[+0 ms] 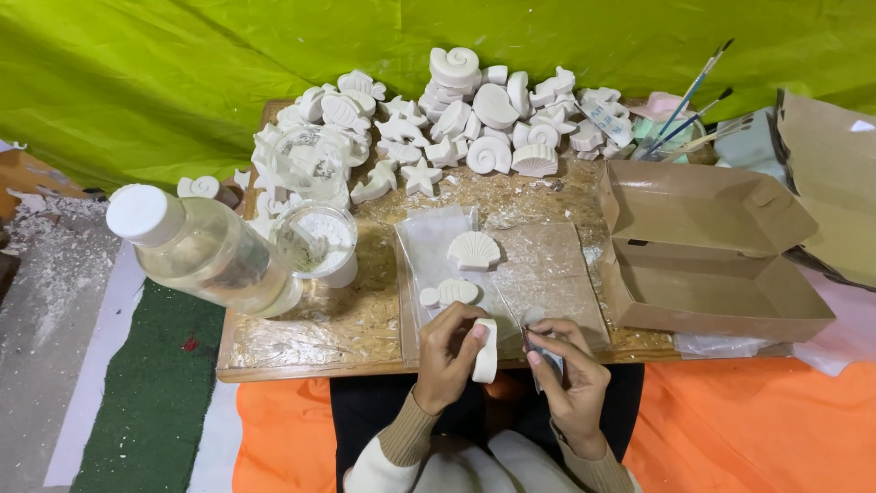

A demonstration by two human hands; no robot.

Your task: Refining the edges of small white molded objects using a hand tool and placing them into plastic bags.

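My left hand (449, 351) grips a white plaster casting (485, 351), held on edge at the near side of the low wooden board (310, 333). My right hand (566, 370) is closed on a small grey tool or scrap of paper (546, 356) right beside the casting; I cannot tell which. Just beyond my hands, a white scallop-shell casting (474, 249) and a smaller shell piece (453, 292) lie on a clear plastic sheet (429, 239).
A heap of white shell and starfish castings (456, 114) fills the board's far side. A clear bottle with a white cap (205, 251) and a cup of white powder (319, 239) stand at left. An open cardboard box (707, 251) and paintbrushes (693, 110) are at right.
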